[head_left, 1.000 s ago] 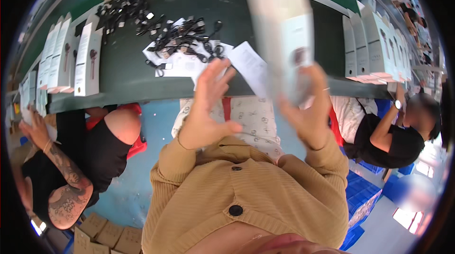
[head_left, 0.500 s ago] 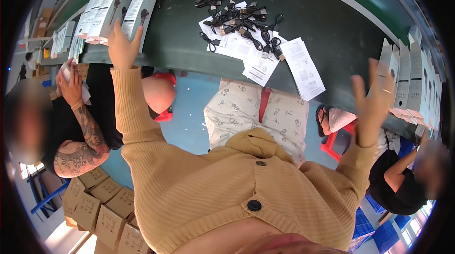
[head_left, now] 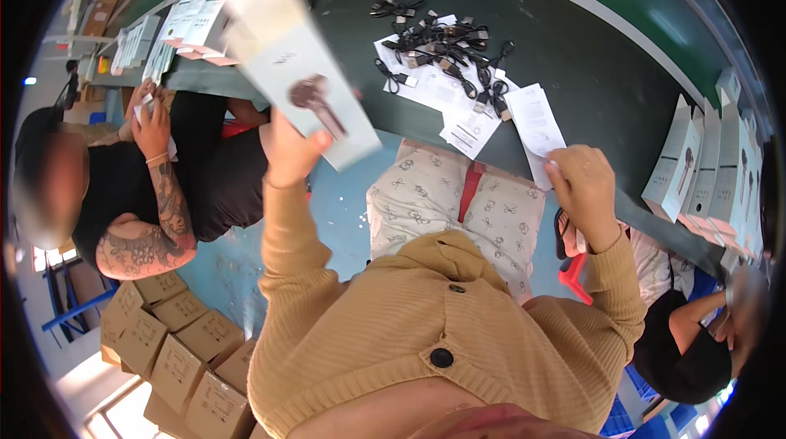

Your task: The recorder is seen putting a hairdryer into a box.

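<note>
Box (head_left: 307,87) in left hand (head_left: 291,148), likely blurred

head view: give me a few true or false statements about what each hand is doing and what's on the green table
1. The left hand holds a pale flat retail box lifted off the table. True.
2. The right hand grips a black cable. False: it touches a white paper sheet at the edge of the green table.
3. Black cables lie piled on white sheets on the table. True.
4. Upright pale boxes stand on the table's right side. True.
5. The brown cartons are stacked on the table. False: they sit on the floor at lower left.
</note>
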Demonstrator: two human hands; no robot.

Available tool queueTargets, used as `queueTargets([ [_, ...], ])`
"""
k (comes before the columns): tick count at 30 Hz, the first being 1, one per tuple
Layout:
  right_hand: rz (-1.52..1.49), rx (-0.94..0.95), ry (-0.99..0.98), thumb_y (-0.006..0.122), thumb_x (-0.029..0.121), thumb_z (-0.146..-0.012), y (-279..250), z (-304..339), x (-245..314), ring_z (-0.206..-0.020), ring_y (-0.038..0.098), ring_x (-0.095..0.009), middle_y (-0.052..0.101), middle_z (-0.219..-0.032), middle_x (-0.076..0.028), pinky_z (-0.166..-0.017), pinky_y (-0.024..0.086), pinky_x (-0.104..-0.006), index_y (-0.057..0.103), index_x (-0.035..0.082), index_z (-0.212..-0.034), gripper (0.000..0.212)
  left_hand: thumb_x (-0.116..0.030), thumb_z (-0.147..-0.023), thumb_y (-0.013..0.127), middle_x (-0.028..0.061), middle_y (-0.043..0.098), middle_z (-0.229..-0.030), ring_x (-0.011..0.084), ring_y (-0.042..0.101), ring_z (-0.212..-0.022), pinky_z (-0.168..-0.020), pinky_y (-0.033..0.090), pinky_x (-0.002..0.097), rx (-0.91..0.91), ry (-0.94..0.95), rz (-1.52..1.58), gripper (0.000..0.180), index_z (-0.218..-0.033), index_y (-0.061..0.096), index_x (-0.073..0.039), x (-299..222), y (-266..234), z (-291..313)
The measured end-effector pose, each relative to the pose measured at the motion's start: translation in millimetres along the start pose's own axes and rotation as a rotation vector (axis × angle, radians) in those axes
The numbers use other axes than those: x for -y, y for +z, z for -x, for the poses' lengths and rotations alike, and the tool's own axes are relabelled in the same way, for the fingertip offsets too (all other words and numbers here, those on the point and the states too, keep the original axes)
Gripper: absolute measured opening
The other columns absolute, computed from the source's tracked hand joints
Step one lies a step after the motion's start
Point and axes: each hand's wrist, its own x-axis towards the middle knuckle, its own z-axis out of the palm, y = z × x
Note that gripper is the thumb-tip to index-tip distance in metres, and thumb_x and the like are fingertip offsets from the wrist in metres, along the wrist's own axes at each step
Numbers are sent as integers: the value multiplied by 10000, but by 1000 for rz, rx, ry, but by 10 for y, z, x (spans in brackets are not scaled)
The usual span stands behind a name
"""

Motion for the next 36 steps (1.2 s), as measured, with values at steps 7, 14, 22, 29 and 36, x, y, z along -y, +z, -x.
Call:
queueTargets([
  [7,-202,-262,341,696,3,-782,-303,-29,-64,-568,629,-181,673,-828,-90,-525,461,-252,645,-9,-908,136,-266,-637,831,165,533,-1225,216,527,-1123,-964,412,348,162,-208,75,876,-1323,362,11,311,719,416],
  [14,-508,-406,210,617,-57,-795,-1056,-293,286,-636,626,-142,669,-863,-123,-560,472,-212,660,-48,-957,168,-265,-614,841,146,570,-1136,210,530,-1100,-963,393,340,324,-134,-290,879,-1309,382,19,258,888,384],
  [22,-315,149,-246,633,14,-733,-694,-873,524,-639,609,-297,641,-758,-108,-552,486,-339,648,49,-893,165,-331,-606,833,220,527,-1258,308,546,-1140,-957,409,355,429,-116,-410,1045,-1423,270,-3,205,907,521],
  [29,-549,220,-189,716,171,-776,-473,-1461,630,-512,422,-58,647,-869,-31,-436,282,-176,688,55,-963,222,-259,-614,842,175,471,-1320,243,451,-1221,-1011,350,358,233,-196,-240,978,-1387,307,11,362,603,893],
  [36,9,225,-151,609,153,-840,1026,-2549,-279,-909,583,-312,595,-990,-134,-780,470,-390,623,73,-1098,270,-192,-607,848,115,453,-1312,209,420,-1229,-1023,338,356,120,-136,-174,988,-1388,275,1,510,377,1088],
])
